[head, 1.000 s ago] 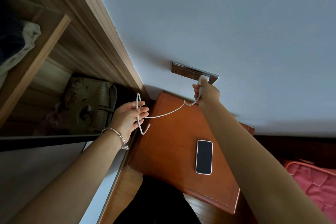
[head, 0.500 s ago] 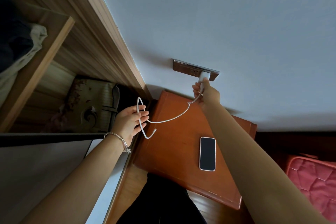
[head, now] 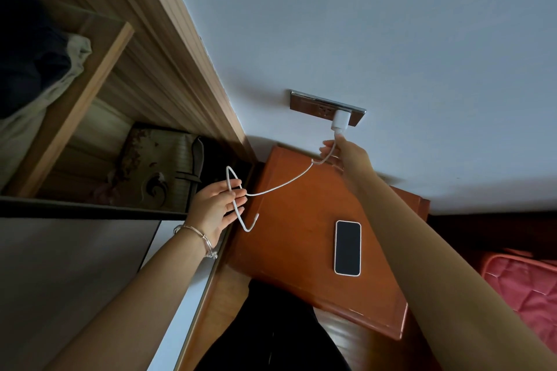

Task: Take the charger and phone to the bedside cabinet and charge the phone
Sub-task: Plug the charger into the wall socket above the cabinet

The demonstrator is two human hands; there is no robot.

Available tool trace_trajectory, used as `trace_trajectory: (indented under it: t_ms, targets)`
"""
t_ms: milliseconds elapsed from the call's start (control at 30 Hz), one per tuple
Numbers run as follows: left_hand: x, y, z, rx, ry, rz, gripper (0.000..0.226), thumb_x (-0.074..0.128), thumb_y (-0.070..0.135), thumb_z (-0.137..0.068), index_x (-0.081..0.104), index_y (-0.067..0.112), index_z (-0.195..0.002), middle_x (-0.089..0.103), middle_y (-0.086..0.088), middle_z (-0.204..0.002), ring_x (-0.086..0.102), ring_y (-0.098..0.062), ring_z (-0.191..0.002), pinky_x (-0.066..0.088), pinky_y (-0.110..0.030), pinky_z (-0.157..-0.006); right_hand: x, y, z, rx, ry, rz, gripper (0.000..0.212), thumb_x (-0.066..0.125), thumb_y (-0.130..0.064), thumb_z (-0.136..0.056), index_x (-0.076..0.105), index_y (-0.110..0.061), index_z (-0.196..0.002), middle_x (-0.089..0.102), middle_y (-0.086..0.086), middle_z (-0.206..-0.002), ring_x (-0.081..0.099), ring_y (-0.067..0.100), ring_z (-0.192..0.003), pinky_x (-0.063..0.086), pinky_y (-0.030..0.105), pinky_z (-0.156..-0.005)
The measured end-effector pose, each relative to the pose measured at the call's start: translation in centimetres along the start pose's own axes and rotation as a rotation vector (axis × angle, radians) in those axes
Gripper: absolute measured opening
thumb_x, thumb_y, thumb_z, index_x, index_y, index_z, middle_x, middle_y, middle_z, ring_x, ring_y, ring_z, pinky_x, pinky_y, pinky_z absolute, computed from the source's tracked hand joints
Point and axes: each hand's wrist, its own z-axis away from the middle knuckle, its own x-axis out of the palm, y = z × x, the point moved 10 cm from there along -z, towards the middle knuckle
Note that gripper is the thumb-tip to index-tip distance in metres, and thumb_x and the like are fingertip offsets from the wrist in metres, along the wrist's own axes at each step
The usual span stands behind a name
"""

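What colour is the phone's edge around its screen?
White: the phone has a pale white rim around a black screen, seen clearest in the head view.

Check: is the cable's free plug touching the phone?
Apart. The head view shows the cable's free plug dangling by the left hand, with bare cabinet top between it and the phone.

No readable text, labels, brands or numbers anywhere in view. Phone [head: 347, 247] screen dark and blank. Charger [head: 341, 120] plain white, no marking legible. Wall socket plate [head: 307, 104] shows no lettering. Bag [head: 156, 166] in wardrobe has a decorative swirl only, not writing.
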Motion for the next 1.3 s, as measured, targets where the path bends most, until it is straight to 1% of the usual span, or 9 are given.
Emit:
trace_trajectory:
  t_ms: [133, 300, 433, 567, 767, 933, 1000, 1167, 1300]
  targets:
    - [-1.1, -0.8, 0.7, 0.005, 0.036, 0.006, 0.023, 0.049, -0.003, -0.089, 0.065, 0.013, -0.088, 0.067, -0.007, -0.087, 0.065, -0.019, -0.087, 0.051, -0.032, -0.079, -0.3, 1.6, 1.4, -0.077, -0.067, -0.018, 0.024, 0.047, -0.018, -0.096, 0.067, -0.013, -0.084, 0.073, -0.002, -0.069, 0.069, 0.004, -0.063, 0.048, 0.011, -0.05]
    - [-1.9, -2.6, 2.1, -0.012, 0.061, 0.008, 0.019, 0.052, -0.002, -0.088, 0.065, 0.012, -0.088, 0.067, -0.008, -0.089, 0.065, -0.019, -0.088, 0.051, -0.031, -0.077, 0.3, 3.4, 3.5, -0.111, -0.175, 0.047, 0.019, 0.048, -0.012, -0.096, 0.065, -0.011, -0.087, 0.068, 0.005, -0.079, 0.066, 0.012, -0.074, 0.046, 0.008, -0.053]
    - [-1.8, -3.7, 3.2, -0.005, 0.043, 0.002, 0.015, 0.057, -0.003, -0.086, 0.065, 0.01, -0.088, 0.067, -0.008, -0.087, 0.065, -0.02, -0.086, 0.051, -0.032, -0.078, -0.3, 5.5, 5.8, -0.086, -0.159, 0.062, 0.017, 0.048, -0.012, -0.096, 0.063, -0.011, -0.088, 0.066, 0.006, -0.08, 0.064, 0.01, -0.07, 0.044, 0.006, -0.051]
    - [-1.7, -4.2, 4.1, 0.017, 0.006, -0.02, 0.016, 0.051, 0.001, -0.09, 0.064, 0.009, -0.091, 0.067, -0.009, -0.09, 0.065, -0.021, -0.087, 0.049, -0.036, -0.086, -1.4, 7.1, 8.5, -0.085, -0.128, 0.076, 0.016, 0.048, -0.011, -0.097, 0.063, -0.006, -0.093, 0.065, 0.006, -0.079, 0.062, 0.013, -0.071, 0.046, 0.01, -0.055]
    - [-3.1, -6.0, 6.4, 0.047, -0.025, -0.072, 0.018, 0.05, 0.003, -0.092, 0.065, 0.012, -0.089, 0.067, -0.009, -0.09, 0.065, -0.02, -0.089, 0.05, -0.036, -0.085, -3.3, 10.7, 12.8, -0.047, -0.048, 0.065, 0.018, 0.048, -0.011, -0.097, 0.064, -0.003, -0.098, 0.064, 0.006, -0.081, 0.062, 0.018, -0.077, 0.052, 0.032, -0.085]
    - [-5.1, -8.8, 9.0, 0.036, -0.046, -0.076, 0.019, 0.048, 0.004, -0.093, 0.064, 0.012, -0.09, 0.066, -0.011, -0.092, 0.064, -0.023, -0.09, 0.051, -0.039, -0.084, -5.4, 14.5, 17.3, -0.02, 0.029, 0.011, 0.019, 0.049, -0.011, -0.097, 0.066, -0.006, -0.089, 0.062, 0.007, -0.075, 0.061, 0.017, -0.071, 0.054, 0.037, -0.087]
    - [-5.3, -9.7, 9.9, 0.03, -0.066, -0.066, 0.021, 0.046, 0.002, -0.094, 0.064, 0.011, -0.09, 0.065, -0.011, -0.092, 0.063, -0.024, -0.089, 0.052, -0.039, -0.081, -6.6, 15.5, 19.0, -0.028, 0.057, -0.019, 0.019, 0.049, -0.011, -0.096, 0.067, -0.006, -0.089, 0.062, 0.007, -0.074, 0.061, 0.016, -0.069, 0.056, 0.033, -0.081]
    - [-4.6, -11.6, 12.4, 0.023, -0.114, -0.045, 0.021, 0.044, 0.001, -0.094, 0.063, 0.009, -0.091, 0.063, -0.012, -0.09, 0.063, -0.024, -0.088, 0.052, -0.04, -0.079, -9.2, 17.6, 22.5, -0.007, 0.117, -0.029, 0.016, 0.052, -0.012, -0.095, 0.067, -0.009, -0.091, 0.065, 0.007, -0.078, 0.063, 0.017, -0.074, 0.055, 0.032, -0.078]
    - [-3.4, -13.0, 14.3, 0.003, -0.15, 0.012, 0.021, 0.042, -0.002, -0.094, 0.062, 0.005, -0.093, 0.061, -0.014, -0.088, 0.062, -0.025, -0.086, 0.053, -0.038, -0.074, -10.8, 19.7, 24.5, 0.027, 0.143, 0.037, 0.017, 0.051, -0.013, -0.095, 0.066, -0.007, -0.1, 0.065, 0.005, -0.081, 0.062, 0.015, -0.074, 0.05, 0.024, -0.065]
